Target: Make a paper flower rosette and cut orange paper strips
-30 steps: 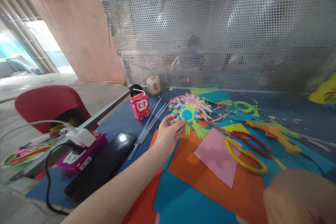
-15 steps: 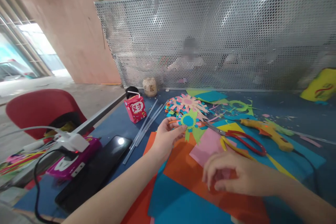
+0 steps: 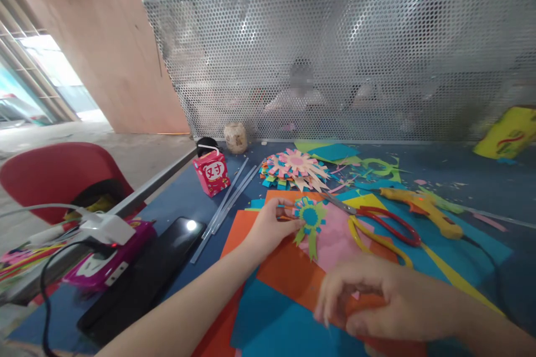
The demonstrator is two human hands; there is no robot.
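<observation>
The left hand (image 3: 272, 228) pinches the rosette (image 3: 310, 215) at its left edge, between thumb and fingers. The rosette is green and blue, with two tails hanging toward the near side, over the pink paper (image 3: 335, 237). The right hand (image 3: 368, 295) is released, its fingers loosely curled and parted, to the right of the rosette and nearer, above the orange paper (image 3: 285, 276). Blue paper (image 3: 268, 318) shows under the near part of the orange sheet.

The scissors (image 3: 354, 211) lie right of the rosette, with red and yellow handles. Farther right lies the yellow glue gun (image 3: 438, 218). Beyond the left hand is a pile (image 3: 293, 163) of layered paper flowers. Clear sticks (image 3: 203, 245) lie to the left, between the pile and the phone (image 3: 142, 284). A pink drink box (image 3: 211, 174) with a straw stands upright left of the sticks, near a jar (image 3: 235, 138). A perforated screen (image 3: 355, 39) crosses the far side; a person (image 3: 299, 103) shows dimly through it.
</observation>
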